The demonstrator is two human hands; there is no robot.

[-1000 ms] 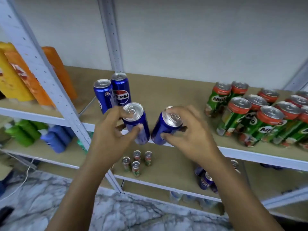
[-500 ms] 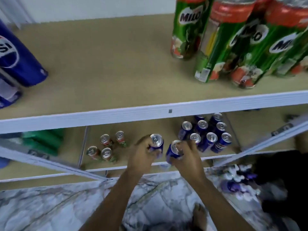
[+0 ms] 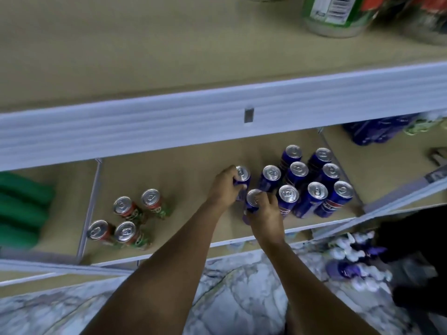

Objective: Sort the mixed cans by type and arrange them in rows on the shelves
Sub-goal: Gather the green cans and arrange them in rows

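I look down through the shelves at a lower shelf (image 3: pixel 183 175). My left hand (image 3: pixel 223 188) is shut on a blue Pepsi can (image 3: pixel 242 174), held upright at the left edge of a block of several blue Pepsi cans (image 3: pixel 312 182). My right hand (image 3: pixel 266 213) is shut on a second blue Pepsi can (image 3: pixel 252 199) just in front of the first, next to the block's front row. Both cans are at shelf level; I cannot tell whether they touch the board. Several green-and-red Milo cans (image 3: pixel 125 218) stand in a group at the left of the same shelf.
The upper shelf's white front rail (image 3: pixel 217 112) crosses the view, with a green Milo can base (image 3: pixel 333 18) on top at the right. Green bottles (image 3: pixel 21 209) lie at far left. A marble floor (image 3: pixel 242 286) lies below, with purple packs (image 3: pixel 353 262) at the right.
Both hands have carried the two blue cans from the upper shelf down to the lower shelf, up against the block of blue cans. My view has tilted steeply downward and moved closer.
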